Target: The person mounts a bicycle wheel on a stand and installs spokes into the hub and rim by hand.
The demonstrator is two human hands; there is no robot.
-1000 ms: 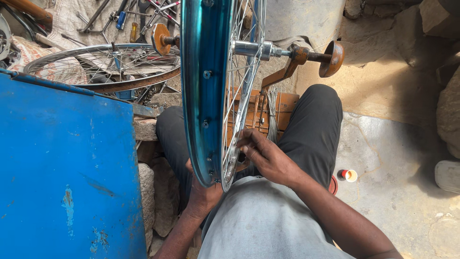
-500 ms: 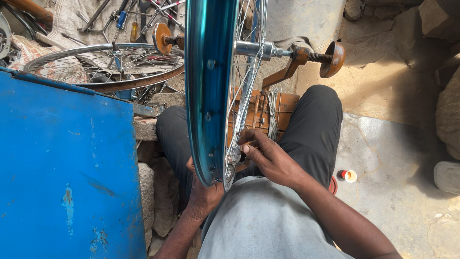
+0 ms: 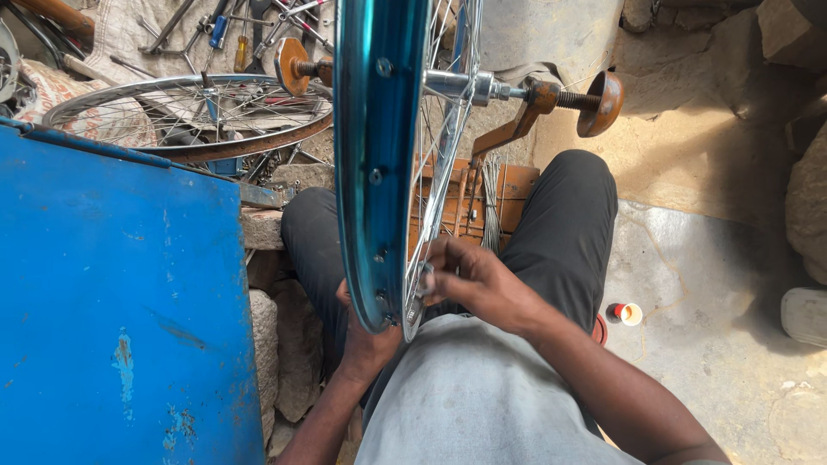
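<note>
Dusty concrete floor (image 3: 706,344) and stone blocks surround the seated person, seen from the head camera looking down over a grey shirt and dark trousers. Upright between the knees stands a teal bicycle wheel rim (image 3: 379,164), its axle (image 3: 469,86) carried in a rusty truing stand (image 3: 525,116) with a rounded knob (image 3: 601,102) at the end of a threaded rod. The left hand (image 3: 366,340) cups the bottom of the rim from below and behind, its fingers curled against the metal; how tightly they close is hidden by the rim. The right hand (image 3: 474,280) reaches in from the right, fingertips pinched together on a small silvery piece at a spoke (image 3: 422,232) just beside the inner edge of the rim. A large blue metal panel (image 3: 121,301) fills the left side. Beyond it lies a bare silver wheel (image 3: 181,112) flat on the ground, with hand tools (image 3: 233,34) on cloth behind. A small red and white cap (image 3: 627,313) sits on the floor near the right thigh.
</note>
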